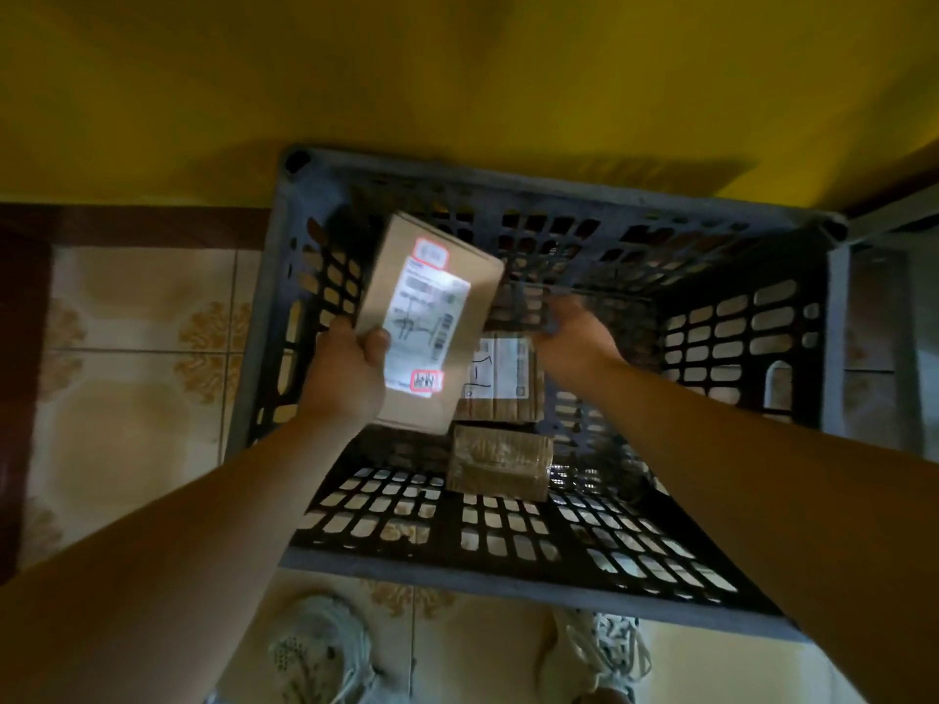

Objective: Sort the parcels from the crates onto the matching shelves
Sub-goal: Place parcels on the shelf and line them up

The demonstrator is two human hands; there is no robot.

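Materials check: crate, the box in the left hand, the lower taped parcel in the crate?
Crate: dark grey moulded plastic, matte; slotted lattice walls, thick rim.
Box gripped by left hand: brown cardboard, matte, crisp edges; white paper label.
Taped parcel: cardboard, probably, under clear packing tape; glossy wrinkled highlights.

The left grip [350, 373] is holding a white-labelled box [432, 317] tilted above the dark slatted crate [508, 584]. The right grip [574, 332], blurred and loose-fingered, is hovering inside the crate over a marked parcel [500, 378]. A taped parcel [500, 462] is lying just beside that one, on the crate's bottom.
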